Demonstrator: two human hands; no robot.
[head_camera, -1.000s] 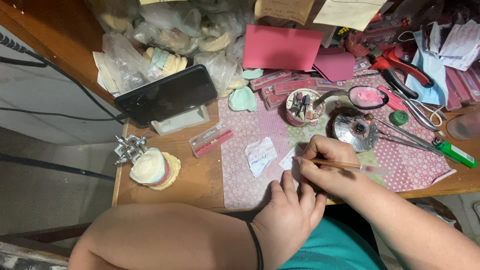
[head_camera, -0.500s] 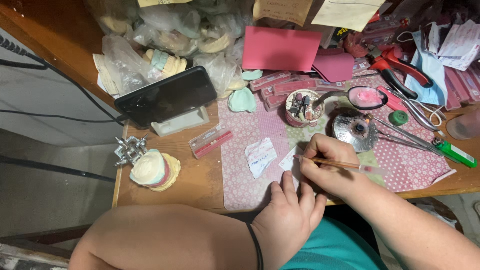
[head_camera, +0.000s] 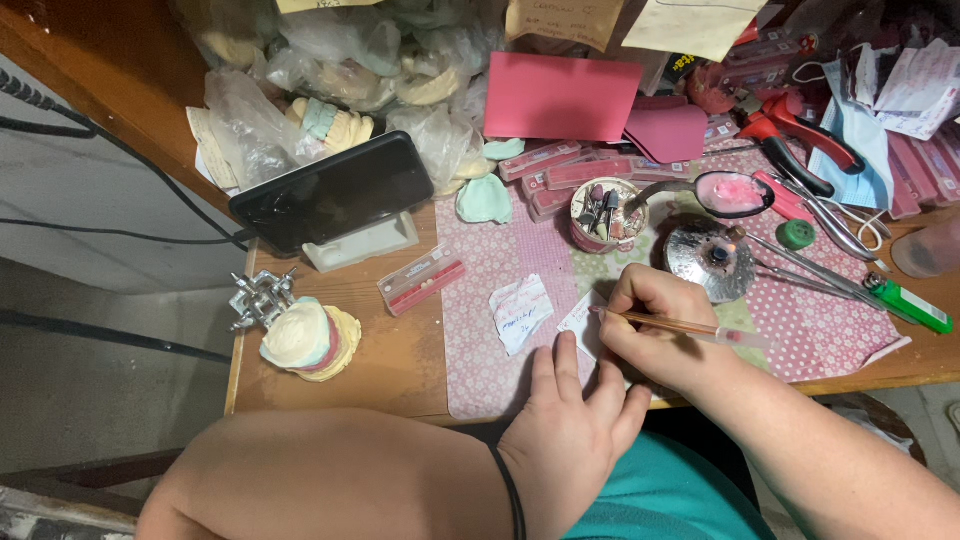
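- Head view: I see the desk (head_camera: 400, 360), wood, with a pink dotted mat (head_camera: 480, 330) over its near middle.
- Phone (head_camera: 335, 190): dark, propped on a white stand at the left, bags behind it.
- Dental cast (head_camera: 305, 338): in a metal articulator near the left edge, well apart from both hands.
- Left hand (head_camera: 570, 430): flat on the mat, fingers spread, pressing the near edge of the paper slip; it grips nothing.
- Right hand (head_camera: 655, 335): fingers pressed together, pinching the pen.
- Pen (head_camera: 690, 328): thin, amber, tip down on the slip (head_camera: 580, 322), barrel pointing right.
- Second slip (head_camera: 520, 312): just left of the hands, untouched.
- Change: against the frames from one second and half a second back, both hands and the pen hold nearly the same place. I judge the writing to be under way, in small strokes.
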